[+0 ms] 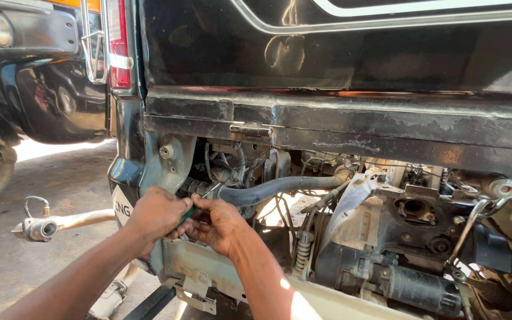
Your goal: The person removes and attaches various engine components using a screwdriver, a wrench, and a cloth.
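Both my hands meet at the left end of an open engine bay at the rear of a black vehicle. My left hand (156, 214) is closed around the green handle of a screwdriver (186, 214). My right hand (216, 223) grips the same tool just to the right, fingers curled over it. The tool's metal tip points up toward the end of a thick black rubber hose (280, 186), which runs rightward across the bay. What the tip touches is hidden among wires and hose ends.
The engine block (413, 219) and a starter motor (413, 287) fill the bay's right side, with a coil spring (302, 252) between. A black body panel (339, 47) hangs above. A loose exhaust pipe (45, 227) lies on the concrete at left, near another vehicle (25, 71).
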